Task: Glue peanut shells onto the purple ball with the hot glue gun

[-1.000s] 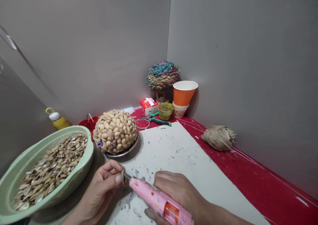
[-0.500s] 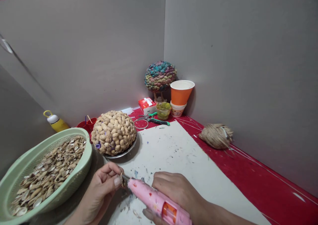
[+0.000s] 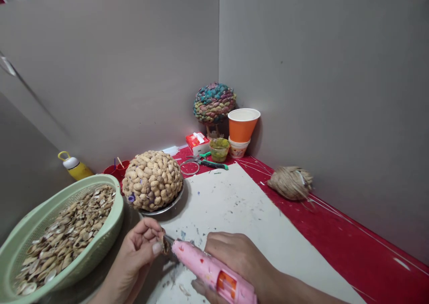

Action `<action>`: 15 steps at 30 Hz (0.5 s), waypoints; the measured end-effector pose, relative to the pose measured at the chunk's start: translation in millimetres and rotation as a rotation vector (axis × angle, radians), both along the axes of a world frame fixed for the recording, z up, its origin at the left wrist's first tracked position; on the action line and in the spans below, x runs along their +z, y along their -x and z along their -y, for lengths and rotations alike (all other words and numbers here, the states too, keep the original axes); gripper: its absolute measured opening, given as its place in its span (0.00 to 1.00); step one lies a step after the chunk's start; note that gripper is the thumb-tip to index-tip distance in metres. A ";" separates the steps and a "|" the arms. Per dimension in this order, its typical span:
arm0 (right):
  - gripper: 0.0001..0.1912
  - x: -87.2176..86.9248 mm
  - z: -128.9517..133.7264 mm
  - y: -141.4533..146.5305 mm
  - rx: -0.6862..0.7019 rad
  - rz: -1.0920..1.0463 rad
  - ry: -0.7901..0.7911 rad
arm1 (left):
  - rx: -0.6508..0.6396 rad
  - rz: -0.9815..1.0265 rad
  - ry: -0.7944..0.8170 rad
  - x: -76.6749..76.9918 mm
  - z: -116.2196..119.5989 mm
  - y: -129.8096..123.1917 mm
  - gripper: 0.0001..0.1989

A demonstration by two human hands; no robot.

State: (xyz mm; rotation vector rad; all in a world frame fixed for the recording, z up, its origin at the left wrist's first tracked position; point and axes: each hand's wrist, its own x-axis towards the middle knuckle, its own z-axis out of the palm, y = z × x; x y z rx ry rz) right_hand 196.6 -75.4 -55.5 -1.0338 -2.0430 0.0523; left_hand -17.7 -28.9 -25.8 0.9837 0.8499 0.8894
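My left hand (image 3: 137, 255) pinches a small brown peanut shell (image 3: 165, 245) between thumb and fingertips. Wrapped round a pink glue gun (image 3: 209, 268), my right hand (image 3: 234, 259) holds it with the nozzle pointing left, at the shell's edge. Whether the nozzle touches the shell is too small to tell. Behind my left hand, a dome covered in peanut shells (image 3: 152, 181), with a few purple spots, rests on a metal plate (image 3: 164, 210). At the left stands a green basket (image 3: 115, 214) of loose shell halves (image 3: 70, 232).
Grey-white board (image 3: 221, 201) with scraps covers a red cloth (image 3: 351, 232). Farther back are pliers (image 3: 214, 164), a small tub (image 3: 219, 149), an orange cup (image 3: 243, 127), a multicoloured ball (image 3: 214, 103) and a red box (image 3: 197, 142). Twine (image 3: 291, 183) lies right, a yellow bottle (image 3: 78, 167) left.
The shell in my left hand has turned slightly, showing more of its hollow side. Both hands keep nearly the same places, and the view has shifted a little.
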 end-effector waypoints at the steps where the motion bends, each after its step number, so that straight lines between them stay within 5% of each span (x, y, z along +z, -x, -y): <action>1: 0.15 0.5 0.4 -0.2 0.004 0.008 0.012 | 0.005 -0.001 -0.002 0.7 -0.1 -0.1 0.13; 15: 0.16 0.9 1.3 0.2 0.013 0.022 0.032 | -0.006 -0.004 -0.025 1.2 -0.9 1.8 0.13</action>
